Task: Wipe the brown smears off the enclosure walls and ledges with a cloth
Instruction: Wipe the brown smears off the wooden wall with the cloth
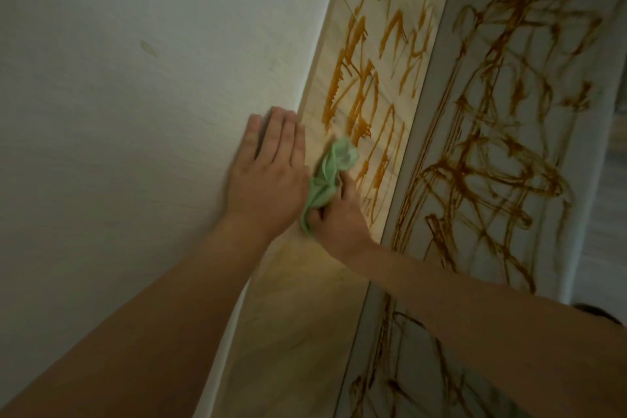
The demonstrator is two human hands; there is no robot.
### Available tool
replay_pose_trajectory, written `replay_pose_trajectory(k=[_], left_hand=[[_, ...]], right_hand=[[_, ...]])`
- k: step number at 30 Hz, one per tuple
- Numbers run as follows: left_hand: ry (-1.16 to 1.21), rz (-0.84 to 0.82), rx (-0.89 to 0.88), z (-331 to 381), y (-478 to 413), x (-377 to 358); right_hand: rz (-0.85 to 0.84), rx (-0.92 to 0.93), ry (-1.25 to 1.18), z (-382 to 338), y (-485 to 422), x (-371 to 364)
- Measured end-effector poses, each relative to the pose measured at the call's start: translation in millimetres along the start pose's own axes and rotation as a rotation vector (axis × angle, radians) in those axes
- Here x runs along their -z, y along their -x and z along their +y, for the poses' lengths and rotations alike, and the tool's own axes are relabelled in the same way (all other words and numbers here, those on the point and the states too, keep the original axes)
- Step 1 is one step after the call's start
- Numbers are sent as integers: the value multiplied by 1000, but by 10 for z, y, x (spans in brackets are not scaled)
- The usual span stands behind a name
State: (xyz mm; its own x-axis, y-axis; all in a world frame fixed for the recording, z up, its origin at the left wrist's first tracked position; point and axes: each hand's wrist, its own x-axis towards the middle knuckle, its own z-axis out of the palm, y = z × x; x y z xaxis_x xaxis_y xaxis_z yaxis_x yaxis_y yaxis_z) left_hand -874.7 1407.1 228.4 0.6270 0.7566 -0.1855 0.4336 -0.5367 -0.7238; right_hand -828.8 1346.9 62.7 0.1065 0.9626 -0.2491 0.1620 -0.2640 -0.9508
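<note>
My right hand (339, 214) grips a bunched light green cloth (327, 176) and presses it against a pale wooden ledge (383, 85) that runs up the middle of the view. Orange-brown smears (366, 102) cover the ledge beyond the cloth. The stretch of ledge nearer to me (305, 299) shows only a faint yellowish haze. My left hand (271, 166) lies flat with straight fingers on the white wall (118, 95), right beside the ledge's edge. A grey-white panel (509, 132) to the right carries darker brown scribbled smears.
The white wall fills the left half of the view and bears a small faint mark (148, 47). A grey frame strip (431, 85) separates the ledge from the smeared panel. A dark object (597, 314) peeks past my right forearm at the right edge.
</note>
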Motion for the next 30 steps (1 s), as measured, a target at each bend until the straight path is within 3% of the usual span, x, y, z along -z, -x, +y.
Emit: replay_pose_trajectory(k=[2,6,15,22,28,30], left_hand=[[-7,-44,22,69,-62,-41],[-17,-34,-6,80,-108,-190],[-34,-37,-23,105,-133,-271],[-60,-50,-22,127,-159,-279],[-89,-63,-27,147,-152,-329],[-108,-64,-26,143,-151,-305]], right_hand=[[-85,-21,47,223,28,-109],[-58,-132,-91,448,-340,-30],[36,-711,-607,1357,-895,-244],[64,-821,-651,2013,-1011,-484],[87,-1019,-656,2305,-1001,-582],[108,-999,-685,2271,-865,-614]])
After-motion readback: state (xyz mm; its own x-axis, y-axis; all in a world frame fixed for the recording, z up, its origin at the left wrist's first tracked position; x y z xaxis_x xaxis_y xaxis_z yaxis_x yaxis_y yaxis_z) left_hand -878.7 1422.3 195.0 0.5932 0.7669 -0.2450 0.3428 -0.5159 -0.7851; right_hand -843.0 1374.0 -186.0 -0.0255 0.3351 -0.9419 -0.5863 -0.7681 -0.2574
